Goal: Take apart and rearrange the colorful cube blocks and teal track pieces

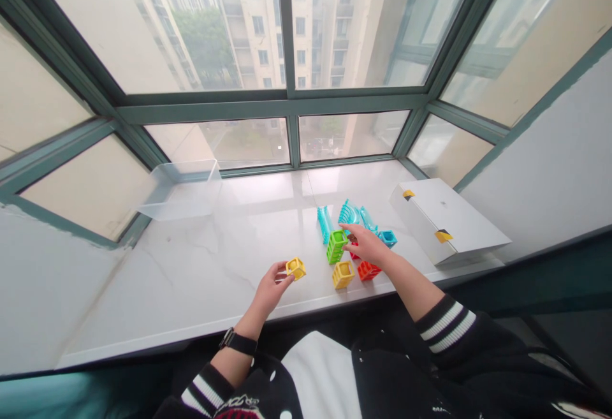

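My left hand [271, 288], with a dark watch on its wrist, pinches a yellow toy block [296, 268] between thumb and fingers, near the front of the white sill. Over the cluster of plastic pieces reaches my right hand [367, 245], its fingers apart beside the upper right of a green block stack [336, 247]. Whether the fingertips touch the green stack is hard to tell. Another yellow block [343, 275] stands in front of the green stack. Red blocks [368, 270] lie under and in front of my right hand, partly covered by it.
Behind the hand lie clear teal pieces: a straight track [324, 224], a curved ribbed piece [350, 212] and a block [387, 238]. A white box [449, 218] with yellow-black tabs is at right. A clear plastic bin [184, 205] stands at left by the window frame [268, 113].
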Demonstrator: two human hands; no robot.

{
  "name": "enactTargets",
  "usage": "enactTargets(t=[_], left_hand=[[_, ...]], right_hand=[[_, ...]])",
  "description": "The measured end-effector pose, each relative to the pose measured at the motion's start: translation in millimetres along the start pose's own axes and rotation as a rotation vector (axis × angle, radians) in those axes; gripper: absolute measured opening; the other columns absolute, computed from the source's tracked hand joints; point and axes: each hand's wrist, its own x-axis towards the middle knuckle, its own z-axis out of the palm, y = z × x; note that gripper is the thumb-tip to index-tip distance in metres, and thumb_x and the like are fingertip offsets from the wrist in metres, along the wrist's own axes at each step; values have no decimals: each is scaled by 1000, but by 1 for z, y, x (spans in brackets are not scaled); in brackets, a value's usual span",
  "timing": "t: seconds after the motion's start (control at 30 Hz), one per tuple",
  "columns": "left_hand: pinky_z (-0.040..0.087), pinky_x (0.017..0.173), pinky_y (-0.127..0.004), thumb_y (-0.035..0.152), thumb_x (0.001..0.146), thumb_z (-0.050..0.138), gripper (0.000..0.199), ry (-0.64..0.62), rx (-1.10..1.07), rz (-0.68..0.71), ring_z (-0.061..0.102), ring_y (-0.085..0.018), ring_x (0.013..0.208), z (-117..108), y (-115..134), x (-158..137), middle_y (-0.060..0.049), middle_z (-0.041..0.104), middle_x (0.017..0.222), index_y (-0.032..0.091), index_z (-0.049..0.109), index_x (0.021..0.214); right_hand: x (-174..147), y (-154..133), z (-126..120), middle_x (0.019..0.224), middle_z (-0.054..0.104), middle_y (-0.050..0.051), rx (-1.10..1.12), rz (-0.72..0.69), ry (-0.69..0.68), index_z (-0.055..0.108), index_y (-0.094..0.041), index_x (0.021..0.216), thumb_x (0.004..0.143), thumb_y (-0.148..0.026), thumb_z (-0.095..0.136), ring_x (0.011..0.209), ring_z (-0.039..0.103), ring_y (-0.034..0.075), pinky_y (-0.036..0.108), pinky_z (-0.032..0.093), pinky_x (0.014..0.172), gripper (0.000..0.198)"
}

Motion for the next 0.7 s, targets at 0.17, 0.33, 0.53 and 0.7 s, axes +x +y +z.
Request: enactTargets(t=[0.17, 0.33, 0.53, 0.7], left_hand=[[59, 96, -43, 63, 78, 80, 66, 12, -82, 9, 74, -27, 104, 1, 27, -7, -13, 73, 126, 20, 66, 126], [60, 90, -40, 58, 86, 77, 56, -40, -97, 99, 73, -23, 99, 15, 60, -13, -11, 74, 121, 20, 66, 126], [60, 91, -39, 45, 89, 78, 45, -161, 21, 349, 73, -20, 98, 43, 102, -21, -8, 73, 125, 25, 66, 128], [60, 92, -39, 38, 90, 79, 43, -180, 86, 511, 72, -19, 96, 62, 120, -30, -7, 74, 121, 27, 66, 129]], right_hand=[[-20, -20, -13, 134, 66, 9, 27, -125, 259, 63, -29, 140, 93, -26, 68, 113, 71, 26, 47, 62, 100, 47], [-47, -58, -19, 110, 73, 7, 98, -215, 459, 70, -25, 123, 101, -28, 58, 92, 71, 22, 40, 63, 87, 26], [-63, -64, -10, 131, 71, 10, 116, -221, 28, 63, -28, 141, 93, -33, 72, 101, 72, 23, 40, 63, 88, 49], [-72, -62, -13, 123, 72, 8, 180, -216, -78, 64, -27, 140, 88, -24, 75, 96, 72, 21, 39, 62, 90, 54]])
